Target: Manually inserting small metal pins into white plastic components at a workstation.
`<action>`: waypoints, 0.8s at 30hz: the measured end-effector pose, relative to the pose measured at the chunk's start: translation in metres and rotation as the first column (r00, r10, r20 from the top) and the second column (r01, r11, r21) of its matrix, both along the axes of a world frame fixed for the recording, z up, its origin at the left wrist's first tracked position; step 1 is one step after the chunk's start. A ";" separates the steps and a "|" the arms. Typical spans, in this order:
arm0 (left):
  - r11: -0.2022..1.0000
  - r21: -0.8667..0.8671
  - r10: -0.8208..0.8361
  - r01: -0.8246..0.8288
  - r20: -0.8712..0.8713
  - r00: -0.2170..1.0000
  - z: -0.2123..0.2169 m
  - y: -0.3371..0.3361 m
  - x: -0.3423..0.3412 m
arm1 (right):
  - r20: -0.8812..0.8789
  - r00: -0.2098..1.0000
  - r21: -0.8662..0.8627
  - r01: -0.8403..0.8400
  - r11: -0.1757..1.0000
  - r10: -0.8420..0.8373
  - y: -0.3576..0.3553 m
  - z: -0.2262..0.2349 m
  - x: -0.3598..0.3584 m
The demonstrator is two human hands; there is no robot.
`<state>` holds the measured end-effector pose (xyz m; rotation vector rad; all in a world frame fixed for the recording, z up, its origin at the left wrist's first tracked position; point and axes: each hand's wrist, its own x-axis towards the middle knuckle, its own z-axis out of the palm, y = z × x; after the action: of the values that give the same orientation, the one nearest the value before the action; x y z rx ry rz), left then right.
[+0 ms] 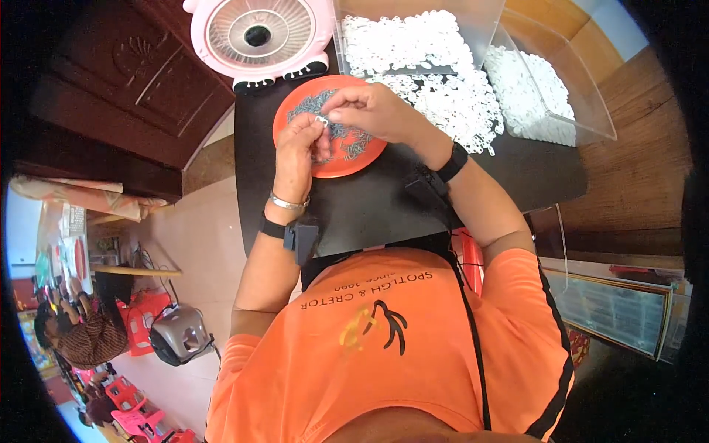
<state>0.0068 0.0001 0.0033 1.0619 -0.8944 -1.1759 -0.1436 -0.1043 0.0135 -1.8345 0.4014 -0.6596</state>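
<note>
Over a round orange-red plate [336,171], my two hands meet. My left hand [295,148] pinches a small white plastic piece [322,119] between thumb and fingertips. Close beside that piece, the thumb and forefinger of my right hand [377,112] are closed together; what they hold, if anything, is too small to make out. Many small grey metal parts [356,146] lie heaped in the plate, partly hidden by my hands. Behind my right hand, a spread of loose white plastic pieces [465,111] covers part of the black tabletop [354,210].
A pink fan [258,37] stands behind the plate at the left. Two clear bins, one holding white pieces [406,43] and one on its side with more white pieces [528,92], sit at the back right. Other people [92,340] are far left, near red chairs.
</note>
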 end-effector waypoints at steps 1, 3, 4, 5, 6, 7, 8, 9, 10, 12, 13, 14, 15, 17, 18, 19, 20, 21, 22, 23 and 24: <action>1.000 -0.008 -0.014 0.014 0.005 1.000 0.001 0.001 0.000 | 0.012 1.000 -0.012 -0.015 1.000 0.015 0.001 0.000 0.001; 1.000 0.021 -0.022 0.021 0.017 1.000 0.003 0.001 -0.002 | 0.023 0.999 -0.023 -0.029 0.999 0.029 0.002 0.000 0.000; 0.998 0.049 -0.028 0.027 0.029 0.999 0.003 0.002 -0.002 | -0.011 1.000 -0.009 -0.015 1.000 0.015 0.002 0.001 0.000; 0.998 0.050 -0.029 0.027 0.029 0.999 0.004 0.002 -0.003 | -0.045 0.999 0.006 -0.001 1.000 0.002 0.002 0.001 0.000; 0.999 0.039 -0.029 0.027 0.041 0.999 0.004 0.002 -0.004 | -0.045 0.999 0.008 -0.002 1.000 0.002 0.003 0.002 0.000; 0.999 0.029 -0.029 0.027 0.054 0.998 0.003 0.001 -0.005 | -0.033 0.999 -0.004 0.005 1.000 -0.005 0.004 0.002 0.001; 0.999 0.031 -0.028 0.027 0.054 0.998 0.002 0.001 -0.005 | -0.022 1.000 -0.014 0.011 1.000 -0.011 0.004 0.001 0.001; 1.000 0.017 -0.027 0.025 0.098 0.995 0.002 0.002 -0.004 | -0.022 1.000 -0.016 0.012 1.000 -0.012 0.006 0.003 0.000; 1.000 0.003 -0.024 0.024 0.143 0.989 0.002 0.002 -0.004 | -0.041 0.998 -0.132 0.049 0.990 -0.055 0.008 0.005 -0.001; 1.000 0.019 -0.018 0.015 0.160 0.987 0.004 0.003 -0.006 | -0.054 0.994 -0.245 0.083 0.966 -0.099 0.010 0.007 -0.002; 0.999 0.036 -0.013 0.006 0.177 0.984 0.005 0.003 -0.007 | -0.037 0.993 -0.305 0.097 0.947 -0.114 0.010 0.007 -0.002; 0.999 0.037 -0.013 0.007 0.177 0.984 0.004 0.002 -0.007 | -0.019 0.992 -0.364 0.112 0.925 -0.128 0.010 0.007 -0.002; 0.999 0.036 -0.007 -0.001 0.217 0.976 0.003 0.002 -0.007 | -0.020 0.992 -0.363 0.110 0.925 -0.126 0.011 0.009 -0.002; 0.999 0.034 0.002 -0.011 0.255 0.967 0.000 0.001 -0.006 | -0.054 0.986 -0.373 0.126 0.919 -0.157 0.014 0.013 -0.002; 1.000 0.015 0.003 -0.007 0.242 0.970 -0.003 0.000 -0.006 | -0.055 0.986 -0.372 0.127 0.919 -0.158 0.014 0.011 -0.002; 1.000 -0.004 0.005 -0.004 0.228 0.974 -0.004 0.000 -0.006 | -0.010 0.985 -0.430 0.153 0.890 -0.174 0.013 0.008 -0.001; 1.000 -0.004 0.004 -0.003 0.227 0.974 -0.004 0.000 -0.007 | 0.036 0.982 -0.485 0.180 0.856 -0.187 0.012 0.006 -0.001; 1.000 -0.001 0.011 -0.011 0.249 0.968 -0.004 0.001 -0.007 | 0.035 0.982 -0.485 0.178 0.856 -0.184 0.013 0.006 0.000; 1.000 0.001 0.019 -0.020 0.270 0.963 -0.003 0.002 -0.008 | 0.021 0.982 -0.484 0.176 0.858 -0.189 0.014 0.008 0.000; 1.000 0.002 0.022 -0.023 0.269 0.963 -0.003 0.002 -0.008 | 0.007 0.981 -0.482 0.174 0.859 -0.195 0.015 0.008 0.000; 1.000 -0.008 0.026 -0.025 0.276 0.961 -0.003 0.002 -0.009 | 0.006 0.981 -0.482 0.172 0.859 -0.194 0.015 0.007 0.000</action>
<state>-0.0024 0.0025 0.0005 1.2508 -1.0957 -1.0179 -0.1433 -0.0892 0.0205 -2.3069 0.4749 -0.9144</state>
